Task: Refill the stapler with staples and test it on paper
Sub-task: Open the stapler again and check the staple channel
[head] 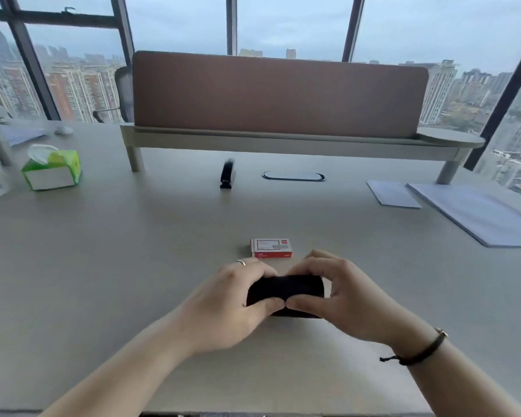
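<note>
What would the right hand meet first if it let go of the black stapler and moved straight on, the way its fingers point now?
Probably the left hand: the right hand points leftward along the black stapler, and their fingertips almost touch.

both hands (283,299) hide most of the black stapler (285,288)

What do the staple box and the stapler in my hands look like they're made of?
Staple box: likely thin printed cardboard, going by its crisp folded edges and red-and-white print. Stapler: matte black, probably plastic-shelled; blur and both hands leave that uncertain.
</note>
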Available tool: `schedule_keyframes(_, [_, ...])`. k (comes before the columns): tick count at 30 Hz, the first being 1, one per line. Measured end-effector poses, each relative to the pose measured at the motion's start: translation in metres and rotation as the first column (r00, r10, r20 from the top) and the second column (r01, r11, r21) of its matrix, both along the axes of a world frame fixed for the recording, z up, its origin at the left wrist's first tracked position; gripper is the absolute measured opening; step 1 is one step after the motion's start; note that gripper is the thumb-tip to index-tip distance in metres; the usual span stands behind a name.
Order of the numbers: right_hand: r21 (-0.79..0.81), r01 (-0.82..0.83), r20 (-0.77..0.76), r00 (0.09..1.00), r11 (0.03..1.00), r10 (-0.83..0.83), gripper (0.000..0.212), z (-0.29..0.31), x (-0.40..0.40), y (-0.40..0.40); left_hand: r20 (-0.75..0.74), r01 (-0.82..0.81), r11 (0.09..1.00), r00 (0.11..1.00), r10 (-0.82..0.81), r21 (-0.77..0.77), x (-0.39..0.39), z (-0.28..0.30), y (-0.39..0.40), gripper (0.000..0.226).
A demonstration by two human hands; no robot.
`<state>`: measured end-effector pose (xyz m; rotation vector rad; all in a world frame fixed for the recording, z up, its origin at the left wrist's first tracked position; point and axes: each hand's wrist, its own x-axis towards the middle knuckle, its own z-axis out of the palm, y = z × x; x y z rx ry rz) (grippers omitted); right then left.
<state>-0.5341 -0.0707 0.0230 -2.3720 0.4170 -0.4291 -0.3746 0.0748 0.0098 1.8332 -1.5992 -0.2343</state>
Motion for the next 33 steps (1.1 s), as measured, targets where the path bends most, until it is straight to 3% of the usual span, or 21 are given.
schedule_keyframes(7, [0.054,0.137,0.031,0.99,0.989,-0.138,0.037,-0.028,-0.014,-0.001,0.008,-0.01,0.998,1.0,0.009,0.059,-0.002,-0.01,0.0,0.016])
schedule_keyframes(12, [0.155,0.148,0.06,0.985,0.977,-0.159,0.044,-0.034,-0.015,-0.002,0.01,-0.008,0.999,1.0,0.007,0.044,-0.008,-0.007,-0.008,0.019])
schedule_keyframes(22, [0.197,0.147,0.07,0.984,0.969,-0.163,0.036,-0.037,-0.014,-0.005,-0.04,0.023,0.998,0.999,-0.021,0.063,-0.025,0.003,-0.037,0.026])
schedule_keyframes(26, [0.203,0.149,0.046,0.986,0.968,-0.161,0.029,-0.036,-0.013,-0.005,-0.106,0.042,0.999,0.994,-0.04,0.017,-0.025,0.002,-0.034,0.018])
schedule_keyframes(30, [0.156,0.189,0.012,0.981,0.97,-0.193,0.019,-0.032,-0.015,-0.004,-0.35,-0.023,0.991,0.936,-0.024,-0.131,-0.012,0.019,-0.024,0.013])
schedule_keyframes(33, [0.134,0.183,0.011,0.982,0.974,-0.186,0.017,-0.03,-0.015,-0.003,-0.355,0.018,0.986,0.932,-0.076,-0.164,0.003,0.029,-0.01,0.018])
